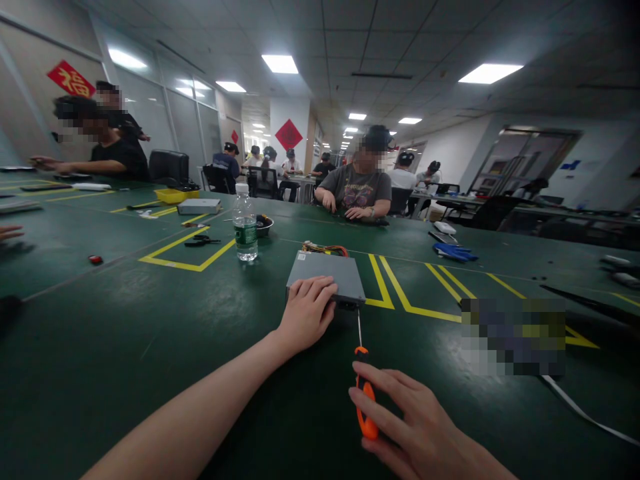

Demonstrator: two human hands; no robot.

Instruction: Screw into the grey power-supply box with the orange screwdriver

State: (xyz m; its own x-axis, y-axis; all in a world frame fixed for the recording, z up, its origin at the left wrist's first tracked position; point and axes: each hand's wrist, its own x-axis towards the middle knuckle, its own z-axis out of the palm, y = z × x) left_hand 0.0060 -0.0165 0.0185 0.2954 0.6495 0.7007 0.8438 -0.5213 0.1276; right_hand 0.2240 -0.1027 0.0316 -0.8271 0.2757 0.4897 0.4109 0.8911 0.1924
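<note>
While resting the left hand (310,310) on the grey metal box (343,270), spread those fingers, unclenched, across the top face. Grasped the orange-and-black screwdriver (361,353) lightly in the fingers of the right hand (415,417), apart from the box. Aimed the tool forward, long axis running away from the body toward the near right corner. Had the box on the green table (150,333), ahead and slightly left of the right fingers, with the left hand nearer, touching. Could not tell contact from a slight gap at the screwdriver's far end. Saw coloured cables (330,249) behind the box.
</note>
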